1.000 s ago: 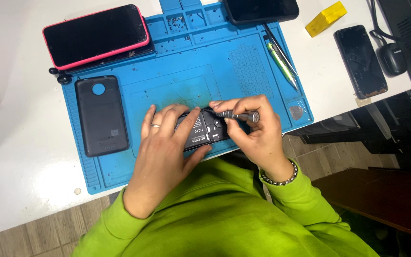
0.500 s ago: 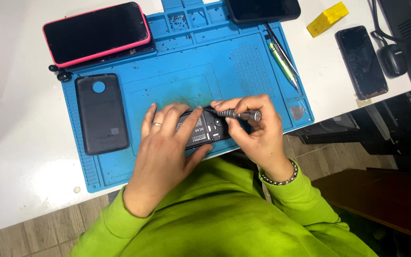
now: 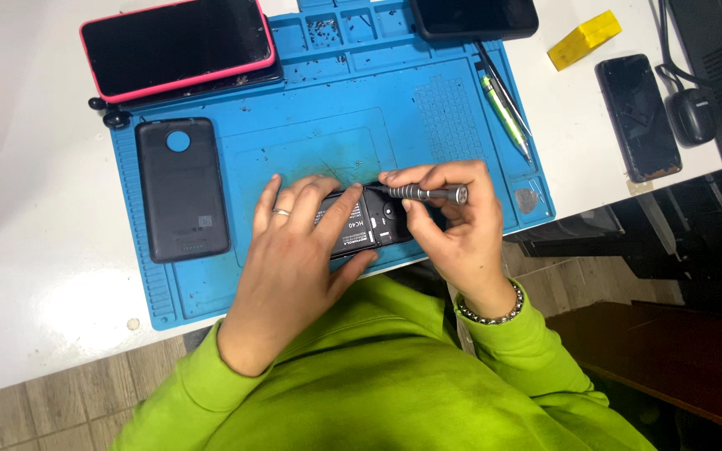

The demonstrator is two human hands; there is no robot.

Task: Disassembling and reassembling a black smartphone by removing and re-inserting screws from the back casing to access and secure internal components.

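The opened phone (image 3: 361, 224) lies at the near edge of the blue mat (image 3: 428, 108). My left hand (image 3: 294, 250) presses it flat, fingers spread. My right hand (image 3: 453, 225) pinches a small screwdriver (image 3: 428, 193), tip on the phone. A dark back cover (image 3: 181, 188) lies left.

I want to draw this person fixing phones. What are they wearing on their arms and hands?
Both arms have bright lime-green sleeves that reach the wrists. The left hand is bare, with a thin silver-coloured ring on one finger. The right hand is bare too, with a beaded bracelet of small dark and pale beads at the wrist.
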